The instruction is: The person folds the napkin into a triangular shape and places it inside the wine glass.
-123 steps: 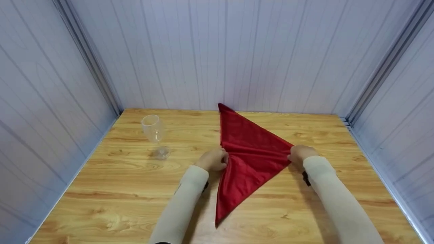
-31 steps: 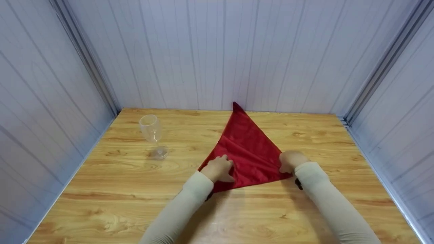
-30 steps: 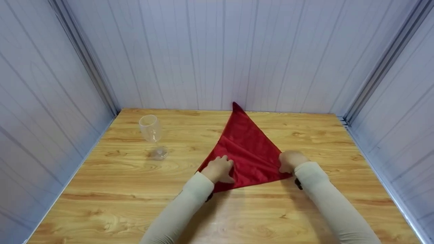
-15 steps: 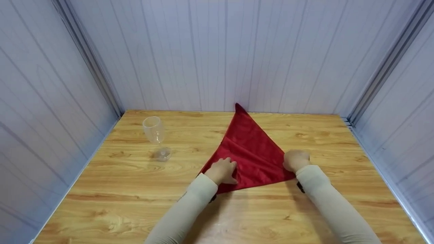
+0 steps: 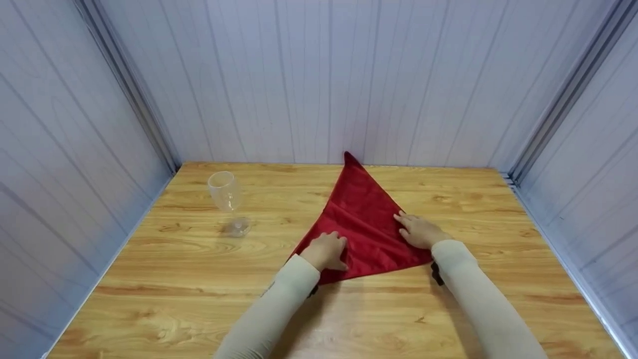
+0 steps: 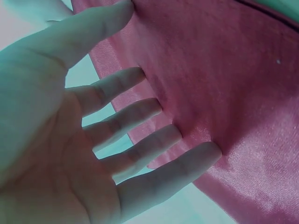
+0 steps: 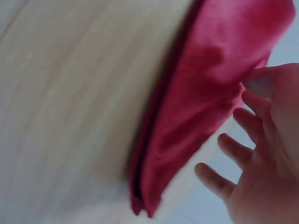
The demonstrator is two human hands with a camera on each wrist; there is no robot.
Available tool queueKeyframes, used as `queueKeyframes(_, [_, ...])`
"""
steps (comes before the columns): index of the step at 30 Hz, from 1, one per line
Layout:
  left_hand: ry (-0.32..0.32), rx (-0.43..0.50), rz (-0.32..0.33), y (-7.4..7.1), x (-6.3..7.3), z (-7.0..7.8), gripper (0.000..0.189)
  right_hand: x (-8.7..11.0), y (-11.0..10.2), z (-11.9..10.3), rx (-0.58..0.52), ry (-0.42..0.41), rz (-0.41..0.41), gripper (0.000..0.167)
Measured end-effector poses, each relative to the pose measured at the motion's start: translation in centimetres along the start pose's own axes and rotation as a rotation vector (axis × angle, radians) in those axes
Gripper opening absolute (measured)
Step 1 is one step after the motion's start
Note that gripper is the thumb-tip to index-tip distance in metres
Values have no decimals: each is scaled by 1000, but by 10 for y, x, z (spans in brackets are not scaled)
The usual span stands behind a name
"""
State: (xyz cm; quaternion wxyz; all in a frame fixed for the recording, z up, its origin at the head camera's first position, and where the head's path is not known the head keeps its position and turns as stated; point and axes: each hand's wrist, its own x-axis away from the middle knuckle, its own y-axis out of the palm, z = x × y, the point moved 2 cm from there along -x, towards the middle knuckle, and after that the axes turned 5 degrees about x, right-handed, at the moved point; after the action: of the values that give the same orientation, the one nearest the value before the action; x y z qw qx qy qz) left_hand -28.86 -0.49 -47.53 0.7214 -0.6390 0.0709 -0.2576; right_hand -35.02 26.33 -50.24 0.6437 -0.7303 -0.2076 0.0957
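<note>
A: Any container in reach?
B: A clear stemmed glass (image 5: 225,193), upright, between nine and ten o'clock from the red cloth (image 5: 366,227). The counter (image 5: 169,299) shows through its bowl.
A: And the cloth itself?
B: Mid-counter, creased and roughly three-cornered. Its peak points to twelve, the tip rising against the back wall (image 5: 319,75). In the right wrist view one edge shows two layers.
A: Hands?
B: Left hand (image 5: 326,251) at eight o'clock on the cloth, fingers spread, fingertips touching fabric. Right hand (image 5: 420,232) at three, across the sloping edge, fingers extended and loose. How firmly it presses, I can't tell.
A: Edges, room?
B: The cloth's near edge runs from seven to four; beyond it, counter stretches toward six. Wood lies between glass and cloth, and more between the right hand and the right wall (image 5: 593,174).
</note>
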Motion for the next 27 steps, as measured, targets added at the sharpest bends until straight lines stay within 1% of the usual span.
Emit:
queueKeyframes(2, [-2, 1, 2, 1, 0, 0, 57, -1, 1, 2, -21, 22, -39, 53])
queueKeyframes(6, [-13, 13, 0, 1, 0, -1, 57, -1, 1, 2, -37, 45, -71, 54])
queueKeyframes(11, [-15, 34, 1, 0, -1, -1, 55, 0, -2, 2, -35, 80, -84, 55])
queueKeyframes(18, [5, 46, 16, -1, -1, -2, 53, 6, -5, 3, -12, 129, -104, 57])
queueKeyframes(23, [23, 43, 17, -2, 0, -3, 53, 10, -9, 3, 2, 196, -133, 58])
queueKeyframes(27, [23, 46, 9, -2, -1, -4, 52, 12, -11, 2, 22, 254, -148, 58])
